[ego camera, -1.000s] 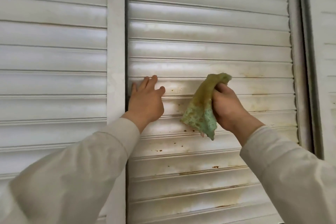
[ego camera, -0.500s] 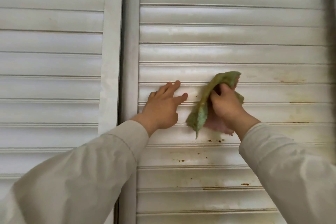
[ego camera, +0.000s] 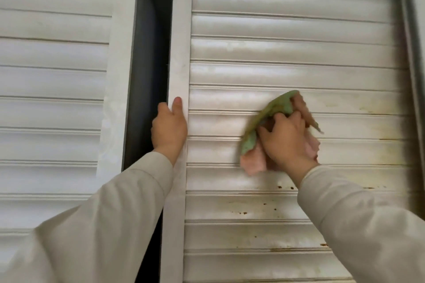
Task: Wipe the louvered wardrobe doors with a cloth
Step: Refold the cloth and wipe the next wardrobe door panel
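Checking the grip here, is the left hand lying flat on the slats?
No, the left hand grips the door's edge frame, thumb on its front.

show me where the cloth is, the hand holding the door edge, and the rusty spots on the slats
cloth (ego camera: 274,108): head view, on its green upper fold.
left hand (ego camera: 169,127): head view, on the back of the hand.
rusty spots (ego camera: 242,213): head view, on a brown speck on a lower slat.
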`<state>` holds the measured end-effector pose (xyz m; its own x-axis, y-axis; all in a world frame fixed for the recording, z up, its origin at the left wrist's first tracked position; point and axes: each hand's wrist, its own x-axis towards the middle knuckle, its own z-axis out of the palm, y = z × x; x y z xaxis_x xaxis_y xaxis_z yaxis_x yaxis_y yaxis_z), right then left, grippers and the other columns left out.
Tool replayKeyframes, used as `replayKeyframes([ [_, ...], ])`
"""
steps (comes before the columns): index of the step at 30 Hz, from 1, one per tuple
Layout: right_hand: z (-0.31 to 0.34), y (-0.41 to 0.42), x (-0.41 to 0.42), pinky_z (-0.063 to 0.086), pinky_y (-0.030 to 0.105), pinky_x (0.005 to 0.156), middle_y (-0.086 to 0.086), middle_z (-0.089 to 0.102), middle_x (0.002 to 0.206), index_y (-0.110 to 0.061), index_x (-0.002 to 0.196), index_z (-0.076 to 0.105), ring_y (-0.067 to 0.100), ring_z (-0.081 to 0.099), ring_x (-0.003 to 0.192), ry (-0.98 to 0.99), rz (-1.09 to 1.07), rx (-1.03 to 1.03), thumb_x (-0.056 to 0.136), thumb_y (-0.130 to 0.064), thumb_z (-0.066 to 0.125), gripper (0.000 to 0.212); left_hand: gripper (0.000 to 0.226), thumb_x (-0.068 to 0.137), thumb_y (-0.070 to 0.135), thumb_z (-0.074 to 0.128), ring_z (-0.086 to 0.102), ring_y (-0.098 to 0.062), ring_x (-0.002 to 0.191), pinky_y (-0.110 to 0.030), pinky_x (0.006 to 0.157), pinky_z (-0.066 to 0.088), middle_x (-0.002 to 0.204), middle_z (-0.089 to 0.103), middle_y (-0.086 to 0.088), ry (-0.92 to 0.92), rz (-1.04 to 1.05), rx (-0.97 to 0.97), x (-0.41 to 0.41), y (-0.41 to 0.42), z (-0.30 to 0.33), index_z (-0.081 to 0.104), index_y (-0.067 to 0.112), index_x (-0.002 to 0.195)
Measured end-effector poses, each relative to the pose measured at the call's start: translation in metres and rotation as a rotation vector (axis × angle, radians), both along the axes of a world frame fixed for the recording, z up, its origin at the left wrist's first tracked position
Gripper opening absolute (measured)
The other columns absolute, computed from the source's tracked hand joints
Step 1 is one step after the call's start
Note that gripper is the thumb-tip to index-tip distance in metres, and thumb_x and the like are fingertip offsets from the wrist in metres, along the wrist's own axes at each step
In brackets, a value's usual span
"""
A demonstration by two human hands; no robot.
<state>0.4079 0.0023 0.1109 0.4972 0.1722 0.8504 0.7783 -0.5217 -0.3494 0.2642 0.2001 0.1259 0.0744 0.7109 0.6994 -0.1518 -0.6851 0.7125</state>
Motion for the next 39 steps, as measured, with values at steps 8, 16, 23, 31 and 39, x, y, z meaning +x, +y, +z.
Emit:
replayKeyframes([
  [8,0.015,0.066,-0.026,0.028,0.041,0.1,0.014,0.059,0.118,-0.014,0.116,0.059,0.034,0.049,0.115,-0.378,0.072,-0.343,0.098,-0.045,0.024,0.051,0.052,0.103,0.057,0.026,0.06,-0.038,0.099,-0.048,0.09,0.05,0.108,0.063,-0.015,-0.001,0.094,0.046,0.009,-0.005,-0.001,0.049,0.013,0.114],
  [16,0.04,0.095,-0.051,0.023,0.046,0.116,0.007,0.052,0.141,-0.016,0.136,0.05,0.033,0.039,0.136,-0.629,0.155,-0.426,0.094,-0.04,0.031,0.053,0.047,0.104,0.054,0.025,0.058,-0.033,0.086,-0.044,0.078,0.051,0.098,0.061,-0.01,0.025,0.159,0.054,0.008,-0.002,0.0,0.048,0.013,0.107],
  [23,0.034,0.061,-0.003,0.039,0.049,0.106,0.016,0.055,0.133,-0.013,0.13,0.054,0.039,0.049,0.124,-0.373,0.085,-0.249,0.092,-0.05,0.022,0.062,0.049,0.1,0.063,0.027,0.06,-0.029,0.092,-0.048,0.087,0.054,0.097,0.058,-0.002,0.014,0.14,0.029,0.0,0.005,-0.004,0.046,0.019,0.107],
  [31,0.031,0.033,0.008,0.02,0.046,0.115,0.017,0.044,0.146,-0.015,0.139,0.047,0.037,0.035,0.136,-0.163,0.007,-0.146,0.102,-0.042,0.029,0.049,0.068,0.084,0.081,0.038,0.063,-0.031,0.09,-0.048,0.082,0.056,0.103,0.063,-0.004,0.043,0.173,0.0,-0.011,0.01,-0.007,0.045,0.019,0.11],
  [39,0.018,0.075,-0.029,0.007,0.044,0.122,0.01,0.025,0.16,-0.022,0.156,0.024,0.029,0.015,0.149,-0.297,0.199,-0.368,0.096,-0.048,0.027,0.065,0.053,0.097,0.039,0.054,0.048,-0.039,0.122,-0.049,0.102,0.041,0.134,0.05,-0.018,0.015,0.476,0.175,-0.001,0.005,0.009,0.044,0.004,0.136],
])
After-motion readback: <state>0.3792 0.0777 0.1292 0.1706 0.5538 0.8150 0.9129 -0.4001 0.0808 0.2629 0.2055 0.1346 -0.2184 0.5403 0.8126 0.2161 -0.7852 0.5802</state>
